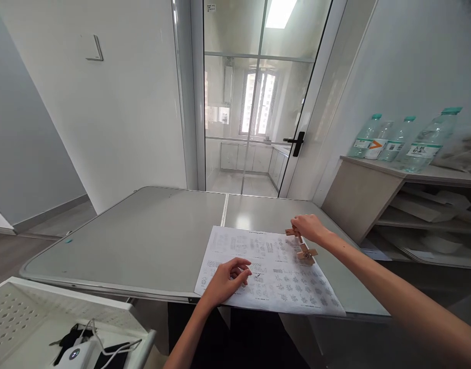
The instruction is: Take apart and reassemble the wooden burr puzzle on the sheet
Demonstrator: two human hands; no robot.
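Observation:
A white sheet of paper (264, 302) with rows of small printed diagrams lies on the table near its front edge. My left hand (225, 281) rests on the sheet, fingers loosely bent and thumb apart, with nothing in it. Over the sheet's far right corner, my right hand (308, 226) has its fingers closed on a small notched wooden block (292, 232); the fingertips are partly hidden. Just nearer to me, several wooden pieces crossed into a cluster (306, 254) sit on the sheet's right edge.
The grey folding table (135, 236) has a seam down its middle. At the lower left, a white basket (120, 307) holds a charger, cables and dark items. On the right, a shelf unit (368, 189) carries plastic bottles (423, 146). A glass door (254, 102) stands beyond the table.

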